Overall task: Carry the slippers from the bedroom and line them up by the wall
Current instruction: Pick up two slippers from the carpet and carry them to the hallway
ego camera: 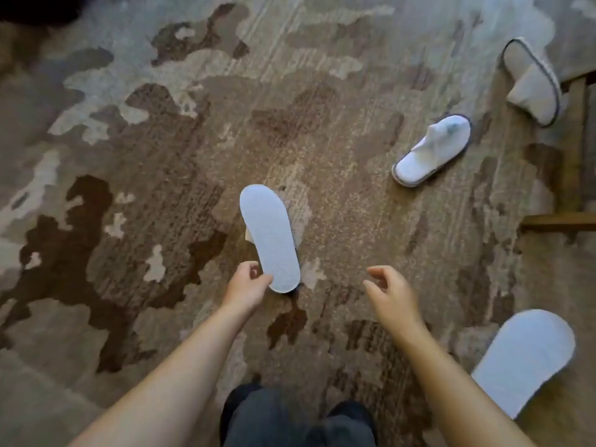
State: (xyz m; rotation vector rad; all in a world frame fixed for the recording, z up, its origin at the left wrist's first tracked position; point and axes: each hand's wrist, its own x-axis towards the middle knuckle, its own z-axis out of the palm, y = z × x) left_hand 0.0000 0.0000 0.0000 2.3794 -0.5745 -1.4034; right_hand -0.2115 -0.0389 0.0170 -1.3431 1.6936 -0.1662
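The upturned slipper [270, 238] is pinched at its heel by the left hand [245, 287]; the open, empty right hand [392, 293] is best brought under its toe

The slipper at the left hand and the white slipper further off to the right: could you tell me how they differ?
The slipper at the left hand lies sole up, its heel pinched by the left hand; the white slipper to the right sits upright, untouched. The first points up the picture, the second slants. Both are white and on the patterned carpet.
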